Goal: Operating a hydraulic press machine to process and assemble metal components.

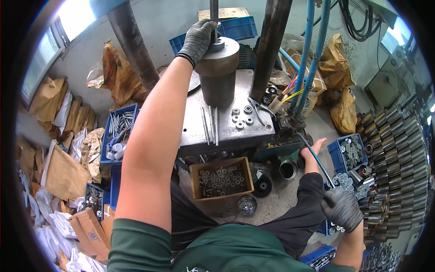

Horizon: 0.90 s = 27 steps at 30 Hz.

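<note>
My left hand [198, 41], in a grey knit glove, reaches far forward to the top of a thick steel cylinder [218, 84]. Its fingers curl around a dark upright rod [214, 10], just above a dark ring [216, 46] on the cylinder's top; the palm side is hidden. At the right, my gloved right hand [342, 209] is closed round the near end of a long thin lever [317, 159], which slants up to the machine. On the metal table [192, 122] lie several slim shafts [210, 124], several small bearings [239, 124] and a pair of pliers [257, 111].
Below the table edge stands a wooden box [195, 183] of small ring parts. Blue bins flank me: one with shafts [121, 122] at left, one with discs [351, 152] at right. Metal cylinders [398, 158] are stacked far right; dark posts [273, 43] and blue hoses [312, 54] rise behind.
</note>
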Motion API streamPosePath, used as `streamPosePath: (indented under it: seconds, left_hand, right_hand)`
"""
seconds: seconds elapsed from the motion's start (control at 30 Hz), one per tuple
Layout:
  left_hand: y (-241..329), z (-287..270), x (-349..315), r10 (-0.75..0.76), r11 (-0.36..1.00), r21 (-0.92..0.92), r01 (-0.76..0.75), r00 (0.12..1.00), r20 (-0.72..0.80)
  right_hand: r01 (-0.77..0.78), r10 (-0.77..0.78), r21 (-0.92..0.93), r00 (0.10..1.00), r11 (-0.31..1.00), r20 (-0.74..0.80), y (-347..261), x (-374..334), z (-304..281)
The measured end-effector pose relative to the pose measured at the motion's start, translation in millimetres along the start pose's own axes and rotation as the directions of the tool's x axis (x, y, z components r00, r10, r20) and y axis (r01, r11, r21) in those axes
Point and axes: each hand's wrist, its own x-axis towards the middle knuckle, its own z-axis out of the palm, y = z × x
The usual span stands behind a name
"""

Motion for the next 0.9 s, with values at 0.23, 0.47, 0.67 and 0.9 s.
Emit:
streamPosePath:
  seconds: [0.23,0.47,0.67,0.9]
  left_hand:
    - [-2,-2,2,-0.014,1.0,-0.023,0.015,1.0,0.02]
    - [-5,-3,5,-0.018,1.0,-0.011,0.018,1.0,0.022]
    - [-6,-2,5,-0.03,1.0,-0.001,0.03,0.999,0.01]
    - [-8,-4,7,-0.017,0.999,0.048,0.017,1.0,0.009]
  right_hand:
    - [0.051,-0.028,0.145,0.987,0.988,-0.16,8,5,-15]
    - [0.122,-0.122,0.0,0.989,0.993,0.089,15,1,-5]
    - [0.088,-0.083,0.074,0.994,0.993,-0.072,17,2,-6]
    - [0.089,-0.071,0.145,0.989,0.985,-0.128,16,2,-6]
